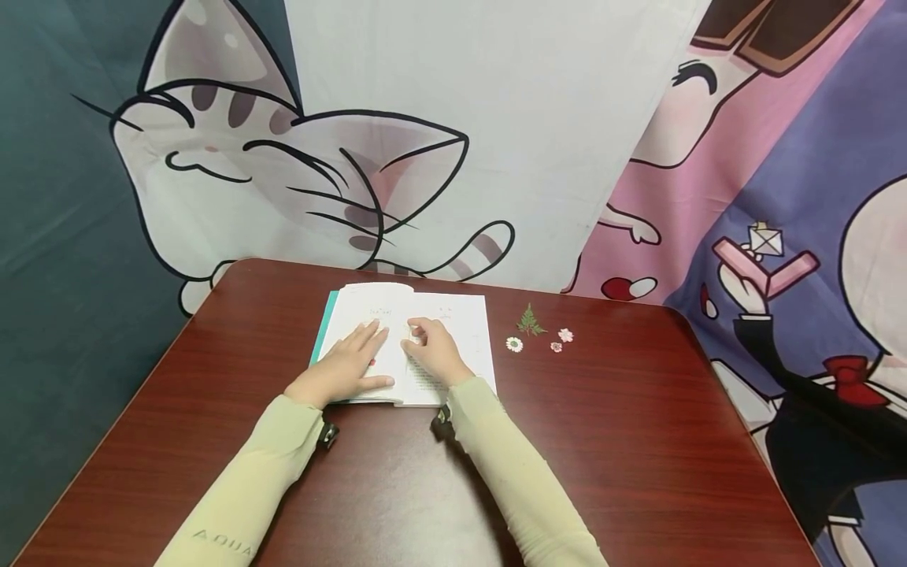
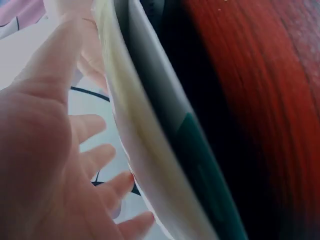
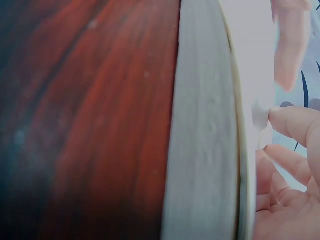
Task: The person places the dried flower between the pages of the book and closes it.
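Note:
An open book (image 1: 462, 319) with white printed pages and a teal cover edge lies on the table. My left hand (image 1: 343, 366) rests on its left page with fingers spread. A small red spot (image 1: 372, 362) shows beside those fingers; its kind is too small to tell. Over the book's middle fold is my right hand (image 1: 435, 350), fingers bent, thumb and forefinger tips at the page. In the right wrist view, the right hand's fingertips (image 3: 275, 117) meet the page. Whether anything thin lies between them cannot be made out.
Right of the book lie a green pressed fern leaf (image 1: 529, 321), a white daisy-like flower (image 1: 514, 344) and two small pink flowers (image 1: 565, 335). The reddish-brown table (image 1: 623, 441) ends at a cartoon-printed cloth (image 1: 538, 142) behind it.

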A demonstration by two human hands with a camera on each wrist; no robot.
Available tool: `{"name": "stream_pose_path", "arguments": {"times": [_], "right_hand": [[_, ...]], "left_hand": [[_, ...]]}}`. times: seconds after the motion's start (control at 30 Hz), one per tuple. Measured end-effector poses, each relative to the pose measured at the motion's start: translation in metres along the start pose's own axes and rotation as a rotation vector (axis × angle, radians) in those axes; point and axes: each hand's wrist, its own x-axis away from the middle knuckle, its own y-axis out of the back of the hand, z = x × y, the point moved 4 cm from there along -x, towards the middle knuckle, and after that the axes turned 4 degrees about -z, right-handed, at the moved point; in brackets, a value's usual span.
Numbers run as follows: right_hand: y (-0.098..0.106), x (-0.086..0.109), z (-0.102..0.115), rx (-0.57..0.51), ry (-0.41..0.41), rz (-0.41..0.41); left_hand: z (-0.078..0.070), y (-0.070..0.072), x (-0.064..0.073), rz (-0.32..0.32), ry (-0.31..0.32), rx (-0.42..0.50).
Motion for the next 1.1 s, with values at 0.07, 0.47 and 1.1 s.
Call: {"name": "stream_pose_path", "arguments": {"times": [0.07, 0.47, 1.1], "right_hand": [[0.0, -0.001, -0.001, -0.003, 0.004, 0.001], [0.003, -0.002, -0.007, -0.07, 0.003, 0.043], [0.078, 0.022, -0.036, -0.13, 0.014, -0.051]], "left_hand": [[-0.001, -0.002, 0.0, 0.035, 0.026, -0.014], [-0.006, -0.006, -0.004, 0.163, 0.117, -0.047], [-0.004, -0.016, -0.004, 0.269, 0.186, 0.009]]}}
